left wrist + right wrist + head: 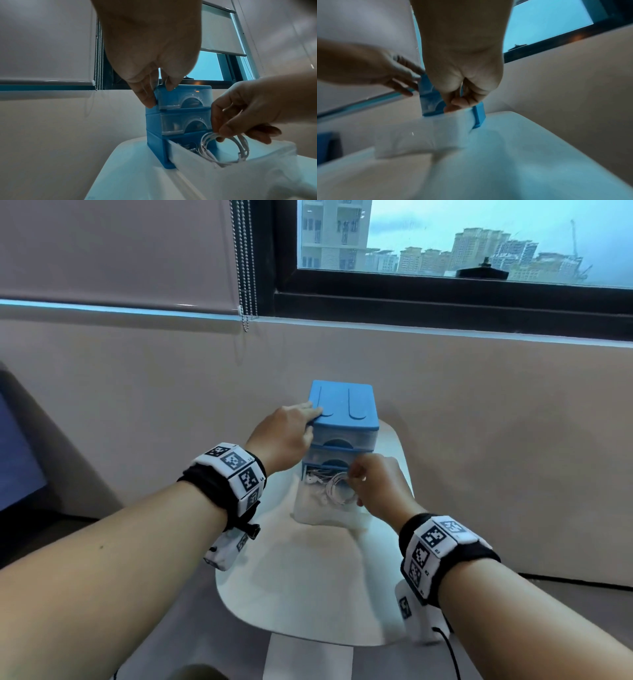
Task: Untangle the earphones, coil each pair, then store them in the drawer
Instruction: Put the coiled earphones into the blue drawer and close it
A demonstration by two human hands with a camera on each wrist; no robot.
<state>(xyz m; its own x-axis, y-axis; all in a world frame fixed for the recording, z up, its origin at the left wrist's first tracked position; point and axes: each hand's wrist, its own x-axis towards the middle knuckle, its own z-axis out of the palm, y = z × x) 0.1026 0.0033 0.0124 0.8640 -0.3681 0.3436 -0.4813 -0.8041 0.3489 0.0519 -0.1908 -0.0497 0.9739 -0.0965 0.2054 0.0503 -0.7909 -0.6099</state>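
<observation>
Your left hand (286, 436) rests flat-fingered on the three-drawer unit (344, 412); your right hand (378, 487) pinches one coiled earphone (224, 148) over the open bottom drawer (325, 508). Only the head view shows a second pair (313, 478) inside.

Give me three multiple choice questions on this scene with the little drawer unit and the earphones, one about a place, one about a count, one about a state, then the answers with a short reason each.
1. Where does the left hand rest?
A. on the top corner of the drawer unit
B. flat on the table
C. inside the bottom drawer

2. How many drawers does the unit have?
A. two
B. three
C. five

3. What state is the bottom drawer in?
A. pushed shut
B. taken out and turned over
C. pulled open

Answers:
1 A, its fingers lie on the blue lid's left corner.
2 B, the left wrist view shows three stacked fronts.
3 C, it juts forward while the right hand holds a coiled earphone over it.
</observation>
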